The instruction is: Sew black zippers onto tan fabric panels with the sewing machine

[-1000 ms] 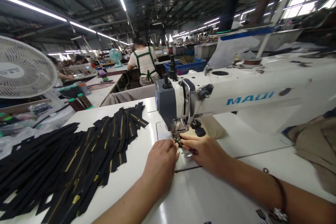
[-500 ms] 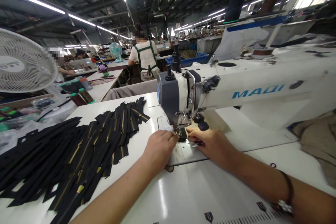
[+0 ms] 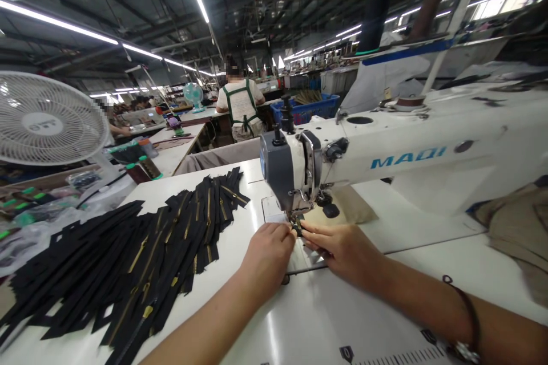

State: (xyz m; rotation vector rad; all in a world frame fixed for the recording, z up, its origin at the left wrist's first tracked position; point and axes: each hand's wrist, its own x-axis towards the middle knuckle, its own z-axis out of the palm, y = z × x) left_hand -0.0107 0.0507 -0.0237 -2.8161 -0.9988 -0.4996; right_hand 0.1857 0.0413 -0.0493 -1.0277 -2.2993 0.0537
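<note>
At the needle of a white sewing machine [image 3: 411,151], a short black zipper [image 3: 297,226] with brass teeth lies under the presser foot. My left hand [image 3: 272,251] is closed, its thumb and fingertips pinching the zipper's near left edge. My right hand [image 3: 345,248] presses its closed fingertips on the zipper's right side. Below those fingers shows something thin and silvery, too hidden to name. Behind the needle, beige fabric [image 3: 342,205] lies flat on the machine bed. Many black zippers with brass teeth and pulls form a spread pile [image 3: 171,245] left of my left hand.
A white fan [image 3: 47,125] stands at the far left, near thread spools [image 3: 149,168] and plastic bags [image 3: 47,208]. Brown cloth [image 3: 520,234] lies at the right edge. Ahead, a person in a green-strapped apron [image 3: 242,100] sits beside a blue crate [image 3: 317,108].
The view has shifted slightly. My right fingers have straightened and come closer to my left fingertips over the zipper, where brass teeth now show. Both hands stay at the needle.
</note>
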